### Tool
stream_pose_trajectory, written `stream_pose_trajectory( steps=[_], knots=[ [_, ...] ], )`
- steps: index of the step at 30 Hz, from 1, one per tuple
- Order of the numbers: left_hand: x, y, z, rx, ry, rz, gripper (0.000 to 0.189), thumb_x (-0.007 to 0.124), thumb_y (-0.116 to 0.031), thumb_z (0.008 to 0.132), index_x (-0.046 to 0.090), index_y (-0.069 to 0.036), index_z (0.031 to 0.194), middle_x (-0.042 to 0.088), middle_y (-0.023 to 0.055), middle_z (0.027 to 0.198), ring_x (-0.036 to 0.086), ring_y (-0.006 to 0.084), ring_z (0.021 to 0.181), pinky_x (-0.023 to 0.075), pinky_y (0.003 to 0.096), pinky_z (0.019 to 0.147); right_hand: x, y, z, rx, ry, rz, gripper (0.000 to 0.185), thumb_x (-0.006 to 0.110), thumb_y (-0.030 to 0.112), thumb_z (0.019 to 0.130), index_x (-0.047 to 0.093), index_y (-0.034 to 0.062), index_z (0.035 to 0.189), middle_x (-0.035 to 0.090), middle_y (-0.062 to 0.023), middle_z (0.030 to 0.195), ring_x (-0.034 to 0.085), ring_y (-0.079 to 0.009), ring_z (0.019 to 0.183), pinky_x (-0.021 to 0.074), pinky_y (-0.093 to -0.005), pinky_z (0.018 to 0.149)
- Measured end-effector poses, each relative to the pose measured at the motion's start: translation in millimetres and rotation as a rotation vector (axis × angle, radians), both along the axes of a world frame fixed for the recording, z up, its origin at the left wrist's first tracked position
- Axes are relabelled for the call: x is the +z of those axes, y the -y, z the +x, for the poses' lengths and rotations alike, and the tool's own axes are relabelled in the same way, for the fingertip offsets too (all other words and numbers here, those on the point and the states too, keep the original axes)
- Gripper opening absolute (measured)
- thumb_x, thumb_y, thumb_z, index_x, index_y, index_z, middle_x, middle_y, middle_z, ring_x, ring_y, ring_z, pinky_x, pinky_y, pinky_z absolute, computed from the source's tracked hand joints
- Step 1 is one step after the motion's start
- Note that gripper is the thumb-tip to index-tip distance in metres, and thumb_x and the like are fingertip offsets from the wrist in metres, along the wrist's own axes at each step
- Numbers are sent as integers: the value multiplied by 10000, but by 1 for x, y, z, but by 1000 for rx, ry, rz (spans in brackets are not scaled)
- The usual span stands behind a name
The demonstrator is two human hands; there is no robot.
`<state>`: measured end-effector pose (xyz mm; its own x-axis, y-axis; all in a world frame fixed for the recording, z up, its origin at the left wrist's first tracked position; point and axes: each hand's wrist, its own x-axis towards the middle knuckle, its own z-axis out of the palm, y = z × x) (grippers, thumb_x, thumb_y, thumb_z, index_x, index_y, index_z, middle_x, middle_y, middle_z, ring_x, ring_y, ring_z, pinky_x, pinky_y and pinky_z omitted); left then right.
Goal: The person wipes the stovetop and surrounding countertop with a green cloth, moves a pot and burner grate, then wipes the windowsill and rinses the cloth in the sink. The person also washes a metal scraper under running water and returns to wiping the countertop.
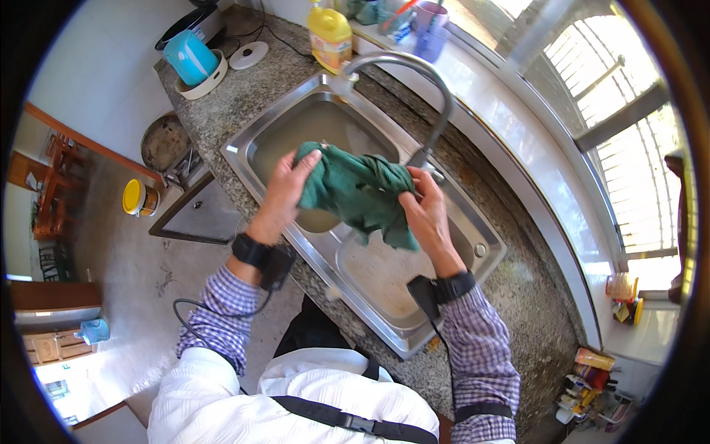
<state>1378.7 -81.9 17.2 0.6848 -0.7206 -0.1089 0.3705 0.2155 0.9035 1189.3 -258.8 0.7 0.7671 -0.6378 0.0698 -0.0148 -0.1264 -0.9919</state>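
Observation:
A crumpled green cloth [355,186] is stretched between both hands above a double-bowl stainless steel sink [333,261]. My left hand [285,188] grips its left end, with the thumb on top. Its right end is pinched in the fingers of my right hand [427,202]. Small holes or gaps show in the fabric. Cloudy water [327,125] stands in the far-left bowl, partly hidden by the cloth. Below the cloth lies the right bowl [383,272], with a wet, stained-looking bottom. A curved metal faucet [444,105] rises behind the cloth.
On the granite counter [222,116] stand a yellow pump bottle [330,36], a blue container [191,55] in a pale round dish and a white lid [249,55]. Cups [430,28] line the window sill. A cabinet door [194,213] hangs open near a yellow-lidded bucket [138,198].

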Motion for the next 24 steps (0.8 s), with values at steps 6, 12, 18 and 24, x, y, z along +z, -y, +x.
stream_pose_trajectory(
  steps=[6, 12, 18, 24],
  knots=[
    [-110, -25, 157, 141, 370, 507, 397, 706, -153, 889, 593, 6, 1234, 695, 82, 1058, 667, 184, 967, 541, 317, 847, -114, -4, 152, 98, -254, 58, 466, 631, 96, 866, 511, 12, 1309, 662, -169, 1071, 643, -240, 935, 501, -315, 825],
    [-186, -22, 152, -607, 901, 1171, 704, 683, -341, 857, 420, -91, 1460, 464, 199, 1445, 457, 378, 1332, 397, 422, 1088, -217, -55, 195, 433, -684, -566, 533, 700, 144, 816, 526, 109, 1318, 672, -225, 1078, 643, -417, 995, 504, -508, 870],
    [-195, -4, 162, -519, 69, 1010, 716, 582, -421, 930, 307, -131, 1524, 209, 184, 1597, 292, 457, 1401, 319, 632, 1072, -238, -35, 221, 329, -1014, -688, 282, 512, 177, 915, 656, 69, 1133, 693, -201, 1042, 650, -394, 1014, 497, -534, 848],
    [-155, -3, 136, -214, -1188, 484, 867, 556, -716, 862, 233, -291, 1545, 47, 161, 1630, -4, 599, 1411, 219, 810, 997, -122, -44, 217, 84, -539, -246, 205, 608, 188, 869, 613, 33, 1004, 662, -195, 821, 651, -322, 752, 490, -453, 665]
  ],
)
